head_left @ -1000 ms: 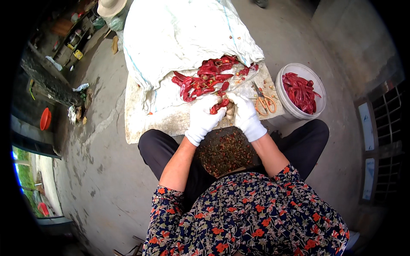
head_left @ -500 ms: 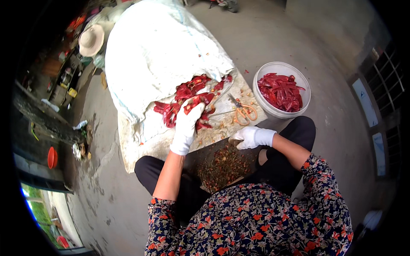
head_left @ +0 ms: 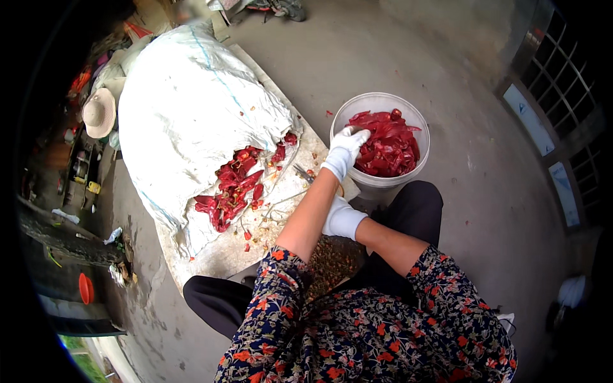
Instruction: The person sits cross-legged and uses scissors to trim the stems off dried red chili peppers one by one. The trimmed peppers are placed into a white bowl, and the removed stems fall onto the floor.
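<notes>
My left hand (head_left: pixel 345 150), in a white glove, reaches across to the white bucket (head_left: pixel 421 167) at the right. Its fingers are curled over red dried peppers (head_left: pixel 388 148) at the bucket's near left side. My right hand (head_left: pixel 343 217), also gloved in white, is behind and below the left forearm, which hides its fingers. Close by it, scissors with orange handles (head_left: pixel 340 189) lie on the board, partly covered by the left arm. More red peppers (head_left: pixel 231 186) spill from the mouth of a large white woven sack (head_left: pixel 191 108).
The sack rests on a pale, stained board (head_left: pixel 211 265) strewn with stems and scraps. A heap of stems and seeds (head_left: pixel 332 268) lies between my legs. A straw hat (head_left: pixel 99 113) and clutter stand at the left, an orange-red basin (head_left: pixel 85 288) nearer.
My left hand has gone from the peppers at the sack's mouth rightward to the bucket, crossing over the right hand. The view has swung to the right. The scissors stay on the board.
</notes>
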The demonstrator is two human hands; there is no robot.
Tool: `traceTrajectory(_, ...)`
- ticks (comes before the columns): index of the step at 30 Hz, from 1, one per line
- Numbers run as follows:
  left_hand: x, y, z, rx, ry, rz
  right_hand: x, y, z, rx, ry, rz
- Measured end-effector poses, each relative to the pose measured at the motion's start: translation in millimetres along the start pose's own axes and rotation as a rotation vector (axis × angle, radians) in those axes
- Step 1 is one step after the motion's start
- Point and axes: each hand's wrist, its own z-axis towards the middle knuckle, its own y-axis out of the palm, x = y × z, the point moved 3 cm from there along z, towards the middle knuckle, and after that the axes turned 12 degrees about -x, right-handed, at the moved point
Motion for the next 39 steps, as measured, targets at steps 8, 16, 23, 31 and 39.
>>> traceTrajectory(8, -48.8, -104.1, -167.2, 0.409, 0.265, 0.331, -39.7, -22.2, 2.0, -0.356, -0.029, -0.157)
traceTrajectory(16, -133.5, -321.4, -340.9, 1.245, 0.089, 0.515, -52.2, 0.0, 16.1, -0.452, -0.065, -0.231)
traceTrajectory(23, -149.8, -378.5, -310.8, 1.111, -0.085, 0.624, -50.4, 3.5, 28.3, -0.47, 0.073, -0.206)
traceTrajectory(31, -185.3, -340.2, -298.1, 1.108, 0.145, 0.604, -87.8, 2.8, 53.9, -0.475, -0.028, -0.237)
traceTrajectory(39, -107.7, -266.3, -322.1, 1.012, 0.374, 0.582, -96.8, -16.3, 62.2, -0.259, -0.095, -0.041)
